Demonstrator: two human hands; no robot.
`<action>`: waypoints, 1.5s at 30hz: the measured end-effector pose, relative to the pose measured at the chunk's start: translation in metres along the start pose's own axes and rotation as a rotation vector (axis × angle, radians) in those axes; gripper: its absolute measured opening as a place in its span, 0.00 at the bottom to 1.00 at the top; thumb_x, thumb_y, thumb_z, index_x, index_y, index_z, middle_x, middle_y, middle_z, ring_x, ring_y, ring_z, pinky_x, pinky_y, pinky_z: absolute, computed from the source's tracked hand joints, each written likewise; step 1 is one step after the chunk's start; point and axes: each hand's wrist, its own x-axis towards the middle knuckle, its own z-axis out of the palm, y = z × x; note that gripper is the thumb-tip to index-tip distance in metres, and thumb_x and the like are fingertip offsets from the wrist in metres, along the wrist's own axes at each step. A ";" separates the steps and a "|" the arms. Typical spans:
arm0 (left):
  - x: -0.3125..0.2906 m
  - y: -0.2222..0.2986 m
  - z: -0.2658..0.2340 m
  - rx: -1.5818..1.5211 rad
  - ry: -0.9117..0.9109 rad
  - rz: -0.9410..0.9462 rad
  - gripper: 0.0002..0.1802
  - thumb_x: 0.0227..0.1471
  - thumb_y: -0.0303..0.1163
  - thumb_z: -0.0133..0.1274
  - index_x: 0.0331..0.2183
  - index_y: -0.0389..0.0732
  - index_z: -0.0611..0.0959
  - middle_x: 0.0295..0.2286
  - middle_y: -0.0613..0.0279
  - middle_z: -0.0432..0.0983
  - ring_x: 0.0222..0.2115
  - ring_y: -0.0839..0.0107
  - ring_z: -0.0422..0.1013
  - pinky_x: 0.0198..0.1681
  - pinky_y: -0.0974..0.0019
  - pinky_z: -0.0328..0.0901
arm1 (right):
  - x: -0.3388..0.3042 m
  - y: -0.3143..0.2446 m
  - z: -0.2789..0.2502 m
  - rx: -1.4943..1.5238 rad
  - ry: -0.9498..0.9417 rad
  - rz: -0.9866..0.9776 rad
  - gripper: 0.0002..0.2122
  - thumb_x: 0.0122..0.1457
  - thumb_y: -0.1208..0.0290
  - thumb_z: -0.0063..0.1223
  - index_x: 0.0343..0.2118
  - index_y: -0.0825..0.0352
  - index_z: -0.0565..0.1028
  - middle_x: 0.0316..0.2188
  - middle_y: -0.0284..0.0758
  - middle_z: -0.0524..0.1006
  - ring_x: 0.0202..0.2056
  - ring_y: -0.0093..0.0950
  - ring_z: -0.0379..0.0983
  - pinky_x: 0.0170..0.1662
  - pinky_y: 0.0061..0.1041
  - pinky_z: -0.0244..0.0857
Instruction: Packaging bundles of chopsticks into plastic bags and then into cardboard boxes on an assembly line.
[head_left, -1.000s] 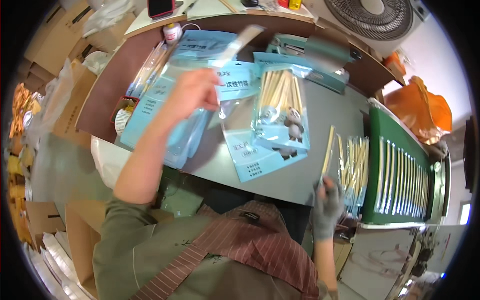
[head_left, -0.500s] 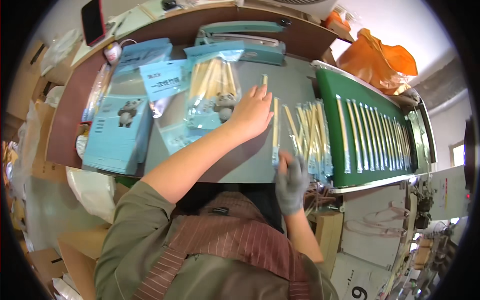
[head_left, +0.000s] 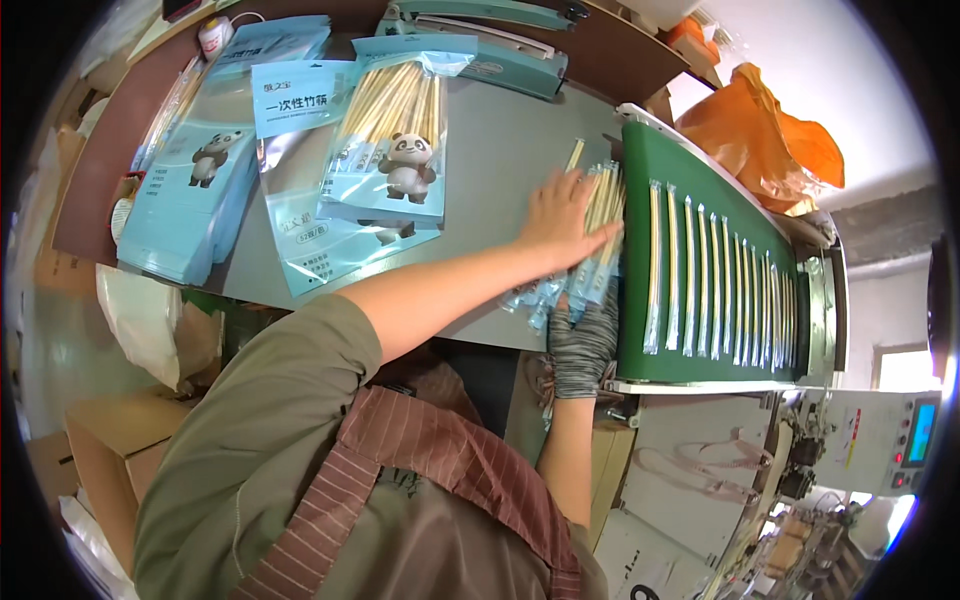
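Observation:
A loose bunch of plastic-wrapped chopsticks lies on the grey table beside the green belt. My bare left hand rests against the bunch, its fingers stretched and apart, the thumb across the wrappers. One wrapped piece pokes up beyond its fingertips. Close to the body, my right hand, in a grey striped glove, is at the blue lower ends of the bunch; its fingers are partly hidden there. Left of my hands, a clear and blue panda-printed bag full of chopsticks lies partly over a flat, similar bag.
Wrapped chopsticks lie in a row across the green conveyor belt on the right. A stack of blue bags occupies the table's left side. At the back stands a teal bag sealer. An orange plastic bag sits beyond the belt.
My left hand has moved right, toward the belt, onto the chopsticks. The pieces that lay spread out are now closer together. The view has shifted, and my right hand stays near their lower ends.

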 end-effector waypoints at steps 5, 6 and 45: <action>0.048 -0.083 -0.075 0.384 -0.266 -0.197 0.35 0.53 0.55 0.32 0.54 0.38 0.61 0.57 0.56 0.46 0.58 0.49 0.38 0.59 0.50 0.37 | 0.005 -0.026 0.011 -0.058 0.063 -0.246 0.30 0.44 0.69 0.53 0.52 0.73 0.60 0.51 0.52 0.61 0.53 0.45 0.57 0.56 0.35 0.52; 0.040 -0.113 -0.089 0.430 -0.268 -0.180 0.35 0.54 0.54 0.31 0.54 0.38 0.60 0.57 0.55 0.47 0.58 0.49 0.39 0.60 0.52 0.37 | 0.005 -0.035 0.013 0.011 0.052 -0.301 0.30 0.44 0.70 0.53 0.52 0.72 0.60 0.51 0.52 0.61 0.52 0.45 0.58 0.55 0.35 0.52; -0.048 -0.045 -0.103 0.067 -0.141 -0.067 0.42 0.42 0.47 0.52 0.54 0.36 0.58 0.57 0.47 0.40 0.58 0.43 0.37 0.57 0.45 0.40 | 0.138 0.392 -0.185 -0.351 0.342 0.468 0.33 0.52 0.44 0.44 0.53 0.66 0.62 0.51 0.43 0.64 0.52 0.37 0.59 0.54 0.31 0.51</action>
